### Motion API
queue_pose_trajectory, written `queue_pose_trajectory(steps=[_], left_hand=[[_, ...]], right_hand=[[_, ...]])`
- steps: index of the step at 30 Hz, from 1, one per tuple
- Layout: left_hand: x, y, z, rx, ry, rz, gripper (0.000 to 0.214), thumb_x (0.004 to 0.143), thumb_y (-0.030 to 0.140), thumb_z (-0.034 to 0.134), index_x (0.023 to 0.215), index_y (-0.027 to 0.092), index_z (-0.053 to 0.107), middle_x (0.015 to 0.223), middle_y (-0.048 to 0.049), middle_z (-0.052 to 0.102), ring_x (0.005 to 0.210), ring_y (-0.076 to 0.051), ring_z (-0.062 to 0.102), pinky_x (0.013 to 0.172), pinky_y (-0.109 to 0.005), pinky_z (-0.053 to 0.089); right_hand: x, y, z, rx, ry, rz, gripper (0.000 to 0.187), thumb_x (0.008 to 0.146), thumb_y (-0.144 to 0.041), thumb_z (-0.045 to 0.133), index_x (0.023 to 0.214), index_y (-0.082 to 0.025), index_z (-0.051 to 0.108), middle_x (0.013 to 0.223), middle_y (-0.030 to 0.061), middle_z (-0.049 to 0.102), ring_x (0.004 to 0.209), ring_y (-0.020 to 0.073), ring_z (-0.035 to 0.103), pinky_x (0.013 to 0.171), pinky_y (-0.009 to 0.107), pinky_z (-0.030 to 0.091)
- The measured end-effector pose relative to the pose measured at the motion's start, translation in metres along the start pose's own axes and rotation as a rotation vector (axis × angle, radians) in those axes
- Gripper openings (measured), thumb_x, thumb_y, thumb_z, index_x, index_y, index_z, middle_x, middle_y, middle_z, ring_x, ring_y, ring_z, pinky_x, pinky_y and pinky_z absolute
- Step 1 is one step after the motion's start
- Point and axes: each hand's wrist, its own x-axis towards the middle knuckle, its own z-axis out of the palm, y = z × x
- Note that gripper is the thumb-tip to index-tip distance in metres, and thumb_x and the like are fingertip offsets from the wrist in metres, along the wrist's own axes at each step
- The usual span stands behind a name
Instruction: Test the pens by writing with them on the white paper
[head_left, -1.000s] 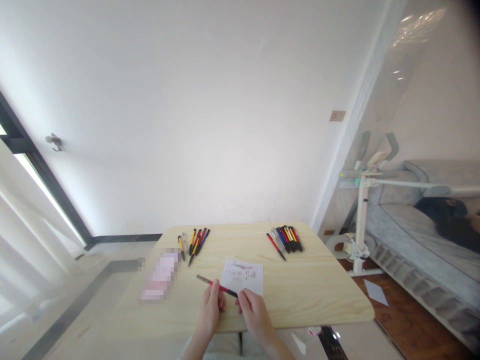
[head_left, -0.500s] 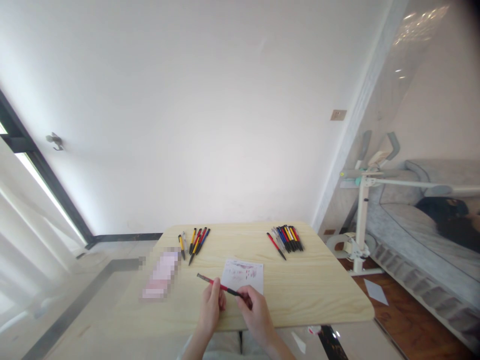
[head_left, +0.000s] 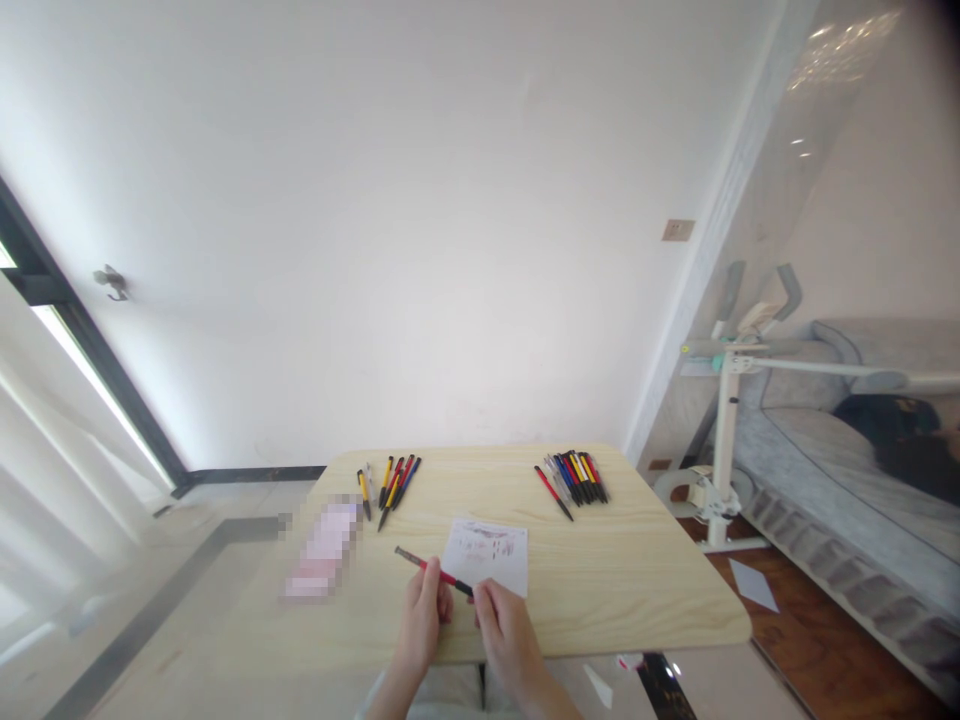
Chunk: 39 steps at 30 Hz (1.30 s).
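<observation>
Left hand [head_left: 426,614] clasps red-and-black pen [head_left: 451,579] mid-barrel; right hand [head_left: 508,627] pinches its black end, at the table's [head_left: 637,585] 6 o'clock. Risk: off-axis force or loose pinch could drop it onto the marked paper [head_left: 495,562], hands' 1 o'clock.

A white wall [head_left: 420,220] with a socket [head_left: 678,230] stands behind the desk [head_left: 637,590]. Left, a pale curtain [head_left: 45,460] hangs by a dark frame [head_left: 120,384]; right, an exercise machine [head_left: 726,430] stands before a grey sofa [head_left: 802,435] on wood floor [head_left: 814,630].
</observation>
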Motion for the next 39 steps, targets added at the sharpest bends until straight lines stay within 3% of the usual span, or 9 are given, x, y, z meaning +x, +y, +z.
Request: queue_pose_trajectory(steps=[7,13,22,29,34,39], left_hand=[[-0.0028,0.006,0.0023,0.063,0.028,0.017,0.048,0.074,0.055,0.041,0.041,0.02,0.037,0.034,0.0035,0.037,0.034,-0.009,0.035,0.039,-0.024,0.028],[0.0,-0.0005,-0.001,0.071,0.002,0.01,0.047,0.078,0.05,0.039,0.043,0.02,0.036,0.035,0.0043,0.035,0.035,-0.009,0.035,0.04,-0.023,0.027],[0.0003,-0.0011,-0.0022,0.102,-0.017,0.023,0.048,0.08,0.049,0.037,0.042,0.019,0.037,0.035,0.0042,0.036,0.035,-0.009,0.035,0.041,-0.023,0.027],[-0.0002,0.0001,-0.0008,0.043,0.002,0.004,0.047,0.077,0.051,0.04,0.043,0.02,0.037,0.035,0.0048,0.036,0.034,-0.009,0.036,0.04,-0.024,0.028],[-0.0014,0.0034,0.0004,0.027,0.012,-0.004,0.047,0.075,0.053,0.041,0.043,0.02,0.037,0.035,0.0041,0.037,0.034,-0.009,0.036,0.039,-0.024,0.028],[-0.0014,0.0039,0.0,0.038,0.004,-0.004,0.047,0.075,0.053,0.04,0.043,0.02,0.037,0.035,0.004,0.037,0.035,-0.009,0.035,0.039,-0.023,0.027]], right_hand=[[-0.0013,0.0049,-0.0012,-0.036,-0.015,-0.027,0.033,0.088,-0.035,0.033,0.067,-0.018,0.052,0.059,0.0005,0.053,0.057,0.0133,0.049,0.054,0.021,0.034],[-0.0016,0.0002,-0.0048,-0.018,-0.005,-0.042,0.021,0.084,-0.032,0.042,0.078,-0.019,0.057,0.066,0.0019,0.059,0.06,0.0147,0.052,0.056,0.022,0.037],[-0.0005,0.0051,-0.0011,0.047,0.007,-0.011,0.011,0.078,-0.027,0.048,0.078,-0.018,0.054,0.061,-0.0012,0.054,0.053,0.0112,0.048,0.049,0.02,0.036],[0.0012,0.0012,-0.0026,0.061,-0.01,0.012,0.02,0.08,-0.034,0.046,0.083,-0.018,0.057,0.061,-0.0007,0.055,0.05,0.0113,0.047,0.047,0.02,0.034],[0.0013,-0.0036,-0.0038,0.02,-0.012,0.004,0.036,0.087,-0.039,0.034,0.067,-0.017,0.055,0.057,0.0001,0.054,0.055,0.0126,0.05,0.052,0.021,0.035],[0.0003,-0.002,-0.0043,-0.016,-0.009,-0.022,0.034,0.086,-0.038,0.036,0.067,-0.018,0.055,0.058,0.0007,0.055,0.056,0.0133,0.05,0.052,0.021,0.035]])
